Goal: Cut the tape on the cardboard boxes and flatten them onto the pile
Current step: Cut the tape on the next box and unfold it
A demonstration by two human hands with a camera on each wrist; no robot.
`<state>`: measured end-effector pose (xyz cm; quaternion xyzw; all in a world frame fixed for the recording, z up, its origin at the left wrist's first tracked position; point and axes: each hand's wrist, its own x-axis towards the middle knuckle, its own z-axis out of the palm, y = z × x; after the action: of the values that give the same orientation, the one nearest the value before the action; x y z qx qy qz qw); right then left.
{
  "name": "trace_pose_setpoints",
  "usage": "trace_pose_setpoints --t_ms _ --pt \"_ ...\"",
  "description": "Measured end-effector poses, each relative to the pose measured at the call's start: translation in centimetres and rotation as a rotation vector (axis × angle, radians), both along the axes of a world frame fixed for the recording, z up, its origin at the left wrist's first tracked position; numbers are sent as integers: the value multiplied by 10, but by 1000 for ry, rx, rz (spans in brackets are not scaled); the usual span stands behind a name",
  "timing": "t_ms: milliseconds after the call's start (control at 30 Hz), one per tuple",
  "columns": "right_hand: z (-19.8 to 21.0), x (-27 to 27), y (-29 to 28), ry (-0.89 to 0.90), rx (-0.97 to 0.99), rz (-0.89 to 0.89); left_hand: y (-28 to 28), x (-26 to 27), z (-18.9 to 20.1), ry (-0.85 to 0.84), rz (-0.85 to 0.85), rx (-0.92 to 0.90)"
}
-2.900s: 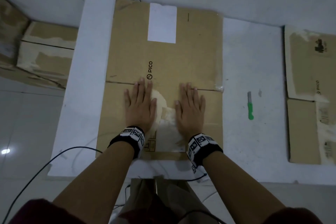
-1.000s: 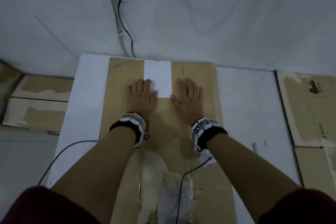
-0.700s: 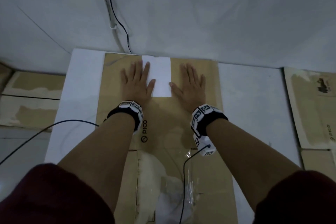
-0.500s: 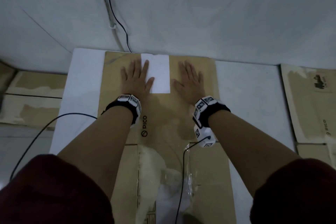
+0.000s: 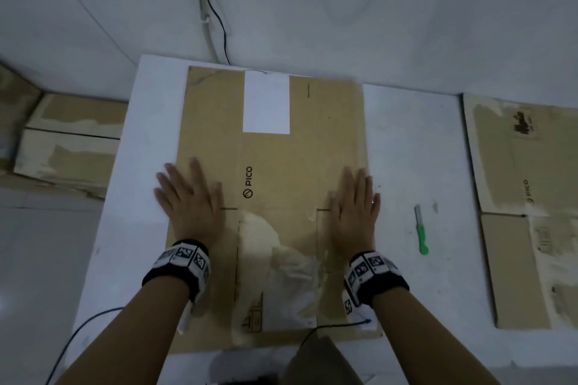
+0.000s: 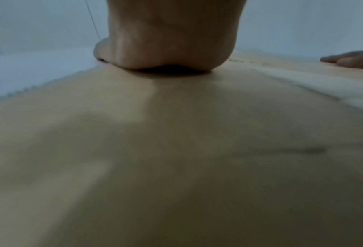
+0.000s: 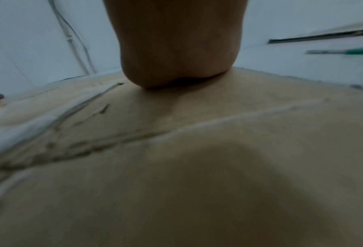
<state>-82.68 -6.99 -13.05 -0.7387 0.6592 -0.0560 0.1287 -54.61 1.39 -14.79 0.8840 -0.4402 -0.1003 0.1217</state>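
A flattened brown cardboard box point(image 5: 297, 150) with a white label point(image 5: 266, 102) and a PICO print lies on the white table point(image 5: 406, 141). My left hand point(image 5: 187, 197) lies flat, fingers spread, on the box's left edge, some fingertips over the table. On the box's right edge my right hand point(image 5: 356, 203) presses flat. Torn clear tape point(image 5: 291, 272) clings to the near half between my wrists. Both wrist views show a palm heel point(image 6: 165, 41) pressed on cardboard point(image 7: 176, 167). A green-handled knife point(image 5: 420, 230) lies on the table right of my right hand.
Flattened boxes point(image 5: 525, 197) lie at the table's right end. More cardboard boxes point(image 5: 68, 147) sit on the floor to the left. A black cable point(image 5: 215, 9) runs down the white wall behind; another cable point(image 5: 84, 331) trails off the table's near left.
Both hands have slid back from beside the white label at the far end to the box's middle and spread apart to its left and right edges. The head view has tilted back down.
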Motion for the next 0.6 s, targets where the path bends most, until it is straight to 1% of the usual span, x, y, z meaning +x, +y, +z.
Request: trace_pose_setpoints --t_ms 133,167,233,267,300,333,367,400,433,467,533,600 --pt "-5 -3 -6 9 28 0 -4 7 2 36 -35 71" --pt "-5 -5 -7 -15 43 11 -3 8 7 44 -33 62" --pt "-2 -11 -9 -121 53 20 -3 7 20 73 28 82" --pt "0 -14 -9 -189 43 -5 -6 4 29 103 121 106" --pt "4 -16 -8 -237 23 -71 -8 1 39 156 268 137" --pt "8 -18 -5 -256 9 -186 -9 -2 49 223 417 159" --pt "12 -19 -2 -260 16 -328 -9 -4 59 287 523 169" --pt "16 -19 2 -267 50 -462 -8 -3 63 347 559 177" --pt "20 -20 5 -282 97 -555 -5 1 65 401 560 186" --pt "23 -22 8 -303 134 -598 0 8 66 464 534 200" --pt "28 -33 11 -361 169 -553 12 19 71 582 413 199" --pt "31 -46 17 -424 179 -464 29 23 73 669 310 102"
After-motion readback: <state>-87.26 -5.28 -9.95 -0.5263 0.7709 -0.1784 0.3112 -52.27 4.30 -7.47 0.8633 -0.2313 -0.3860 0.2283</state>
